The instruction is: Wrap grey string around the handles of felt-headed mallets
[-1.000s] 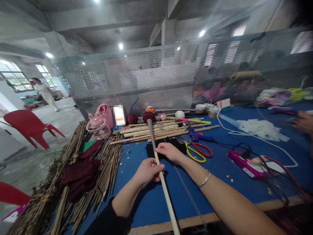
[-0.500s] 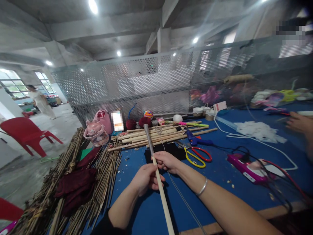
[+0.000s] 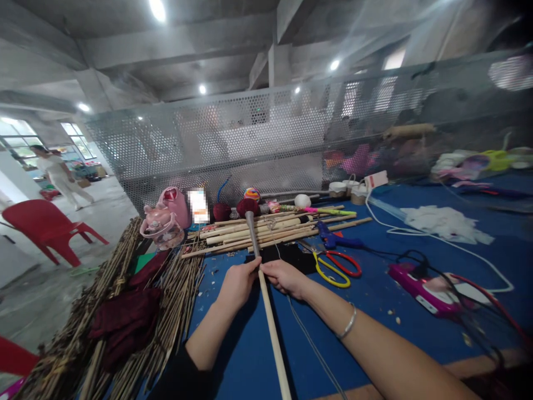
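A pale wooden stick slants up from the lower edge between my hands. Its far part is wrapped in grey cord, and the top overlaps a maroon yarn ball; whether they are joined I cannot tell. My left hand is closed on the stick, its thumb at the lower end of the wrapping. Opposite, my right hand pinches at the same spot. From beneath it a loose grey cord trails toward the table's front edge. A black cloth lies just beyond.
Yellow-and-red scissors, a blue glue gun and a purple power strip lie right. Behind are several wooden sticks. Twig bundles and a maroon cloth fill the left. A perforated metal panel stands at the back.
My left hand has shifted up the stick, its thumb now against the wrapping's lower end. My right hand stays about there. A co-worker's hand at the right has left view; a distant person has moved slightly.
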A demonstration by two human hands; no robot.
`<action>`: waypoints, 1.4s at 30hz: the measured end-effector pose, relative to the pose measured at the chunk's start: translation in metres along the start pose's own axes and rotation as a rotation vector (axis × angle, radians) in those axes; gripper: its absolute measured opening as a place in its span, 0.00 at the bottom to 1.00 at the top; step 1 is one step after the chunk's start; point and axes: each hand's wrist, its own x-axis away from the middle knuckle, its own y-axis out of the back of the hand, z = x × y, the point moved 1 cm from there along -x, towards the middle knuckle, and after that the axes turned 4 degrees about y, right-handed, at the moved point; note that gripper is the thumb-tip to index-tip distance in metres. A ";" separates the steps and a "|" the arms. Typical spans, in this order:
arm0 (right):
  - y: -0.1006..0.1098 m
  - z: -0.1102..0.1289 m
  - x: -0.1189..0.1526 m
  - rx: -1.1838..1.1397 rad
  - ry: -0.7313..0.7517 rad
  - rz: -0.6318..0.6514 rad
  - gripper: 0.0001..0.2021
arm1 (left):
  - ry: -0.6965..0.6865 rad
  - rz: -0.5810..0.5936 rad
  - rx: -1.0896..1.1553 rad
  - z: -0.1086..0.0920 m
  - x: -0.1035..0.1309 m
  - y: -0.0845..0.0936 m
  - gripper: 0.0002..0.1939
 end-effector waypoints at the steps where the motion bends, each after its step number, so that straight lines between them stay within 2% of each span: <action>1: 0.000 -0.001 0.000 0.008 -0.005 0.009 0.20 | -0.022 0.021 -0.088 0.001 -0.001 0.001 0.19; 5: 0.001 0.000 0.000 -0.001 -0.018 0.004 0.19 | -0.082 0.020 -0.230 0.001 -0.003 0.001 0.19; 9: 0.001 0.003 0.001 -0.085 -0.025 -0.022 0.16 | -0.055 -0.046 -0.113 -0.005 -0.001 -0.002 0.17; 11: -0.001 0.004 0.002 -0.117 -0.023 -0.031 0.15 | 0.033 -0.133 0.033 -0.009 0.004 -0.004 0.17; 13: -0.003 0.004 0.002 -0.116 -0.020 -0.039 0.15 | 0.220 -0.169 0.241 -0.011 0.011 -0.007 0.16; 15: -0.005 0.004 0.001 -0.091 -0.012 -0.046 0.15 | 0.408 -0.034 0.468 -0.012 0.017 -0.013 0.18; 17: -0.006 0.004 0.001 -0.064 -0.003 -0.056 0.16 | 0.483 0.114 0.647 -0.014 0.020 -0.019 0.20; 19: -0.004 0.006 0.002 -0.075 0.007 -0.043 0.17 | 0.484 0.163 0.781 -0.015 0.020 -0.020 0.20; 22: 0.000 0.010 0.005 -0.187 0.000 0.072 0.16 | 0.491 0.218 0.956 -0.017 0.020 -0.017 0.18; 25: 0.003 0.012 0.006 -0.295 -0.028 0.184 0.16 | 0.478 0.340 1.124 -0.020 0.024 -0.012 0.16; 27: 0.002 0.011 0.005 -0.310 -0.018 0.191 0.15 | 0.471 0.410 1.234 -0.023 0.028 -0.010 0.16; 30: -0.001 0.007 0.003 -0.201 0.020 0.135 0.14 | 0.523 0.416 1.237 -0.025 0.031 -0.013 0.17; 33: -0.002 0.004 0.001 -0.057 0.019 0.055 0.15 | 0.573 0.294 1.042 -0.023 0.032 -0.019 0.18; 35: -0.001 0.004 0.002 -0.051 0.001 0.058 0.15 | 0.563 0.246 0.983 -0.022 0.031 -0.021 0.18; 39: 0.003 0.010 0.005 -0.146 -0.017 0.218 0.13 | 0.535 0.331 1.128 -0.022 0.032 -0.015 0.16; 42: 0.004 0.012 0.007 -0.183 -0.015 0.256 0.12 | 0.514 0.423 1.261 -0.023 0.034 -0.010 0.15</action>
